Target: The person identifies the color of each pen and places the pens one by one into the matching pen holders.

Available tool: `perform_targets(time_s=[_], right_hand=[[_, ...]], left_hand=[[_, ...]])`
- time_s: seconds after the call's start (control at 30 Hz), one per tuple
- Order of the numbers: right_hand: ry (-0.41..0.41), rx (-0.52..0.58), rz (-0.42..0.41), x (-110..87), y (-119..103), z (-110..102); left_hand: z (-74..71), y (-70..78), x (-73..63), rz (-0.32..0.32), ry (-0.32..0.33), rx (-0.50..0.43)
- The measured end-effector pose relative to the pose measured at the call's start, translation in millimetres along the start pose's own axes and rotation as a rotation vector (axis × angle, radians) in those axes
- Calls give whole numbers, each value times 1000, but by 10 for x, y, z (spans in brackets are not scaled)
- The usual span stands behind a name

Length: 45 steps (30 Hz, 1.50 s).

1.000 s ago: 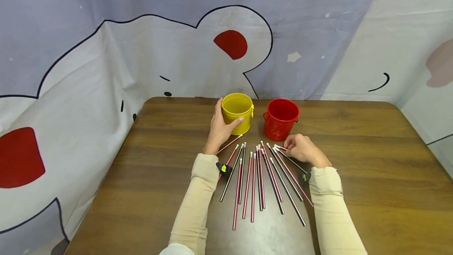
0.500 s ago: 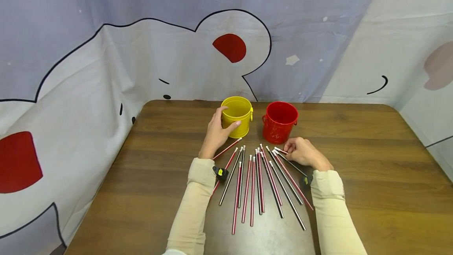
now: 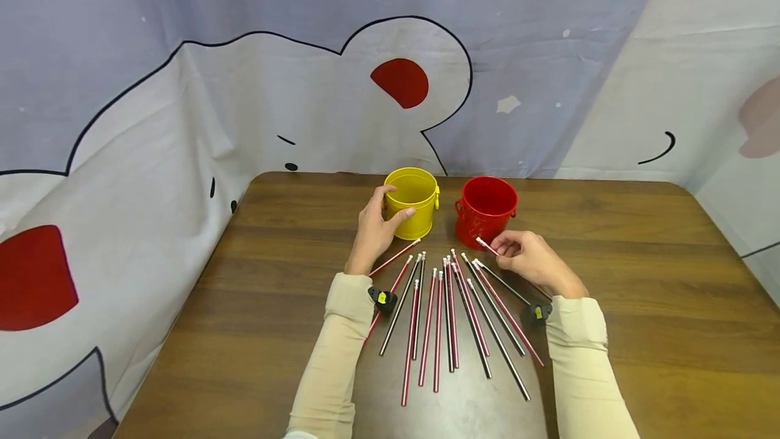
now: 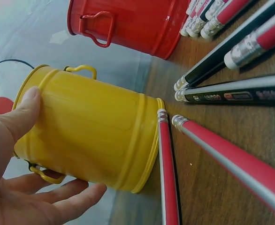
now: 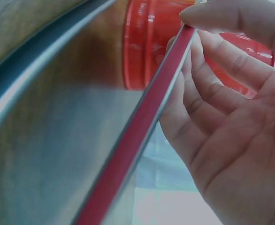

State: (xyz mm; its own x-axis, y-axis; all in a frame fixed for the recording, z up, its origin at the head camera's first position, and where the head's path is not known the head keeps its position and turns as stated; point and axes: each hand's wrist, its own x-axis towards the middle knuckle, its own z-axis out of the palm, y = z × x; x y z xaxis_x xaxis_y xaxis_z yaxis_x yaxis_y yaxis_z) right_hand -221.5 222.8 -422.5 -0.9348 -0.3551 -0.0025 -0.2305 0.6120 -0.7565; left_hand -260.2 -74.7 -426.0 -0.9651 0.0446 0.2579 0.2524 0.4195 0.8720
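Observation:
In the head view, my left hand (image 3: 373,232) is around the near left side of a yellow bucket (image 3: 416,219), thumb on its front and a finger at the rim. The left wrist view shows the thumb (image 4: 27,110) against the bucket wall and the other fingers by its small loop handle (image 4: 47,177). My right hand (image 3: 533,259) pinches a red-and-silver striped pencil (image 5: 140,122) between thumb and fingers, its white eraser end (image 3: 481,241) tilted up in front of a red bucket (image 3: 485,212). The pencil's lower part is mostly hidden behind the hand in the head view.
Several red-striped pencils (image 3: 437,330) and black-striped pencils (image 3: 498,337) lie fanned out on the wooden table (image 3: 256,330), eraser ends toward the buckets. One red pencil (image 4: 168,164) lies close to the yellow bucket's base. A printed cloth (image 3: 292,100) hangs behind the table.
My right hand has raised the pencil's eraser end off the table and turned slightly. The left hand's finger has shifted at the yellow bucket's rim; both buckets stay in place.

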Motion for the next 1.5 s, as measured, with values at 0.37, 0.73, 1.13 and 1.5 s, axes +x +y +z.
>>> perform_targets(time_s=[0.37, 0.73, 1.13, 1.5], right_hand=[[45, 92, -69, -87, -223, -141], [165, 264, -196, -247, -682, -231], [317, 394, -298, -223, -715, -231], [365, 516, -370, -161, -726, -135]], left_hand=[[-17, 2, -3, 9, 7, 26], [-32, -16, -24, -28, 20, 22], [85, 6, -11, -77, 59, -19], [192, -83, 25, -19, 79, -68]])
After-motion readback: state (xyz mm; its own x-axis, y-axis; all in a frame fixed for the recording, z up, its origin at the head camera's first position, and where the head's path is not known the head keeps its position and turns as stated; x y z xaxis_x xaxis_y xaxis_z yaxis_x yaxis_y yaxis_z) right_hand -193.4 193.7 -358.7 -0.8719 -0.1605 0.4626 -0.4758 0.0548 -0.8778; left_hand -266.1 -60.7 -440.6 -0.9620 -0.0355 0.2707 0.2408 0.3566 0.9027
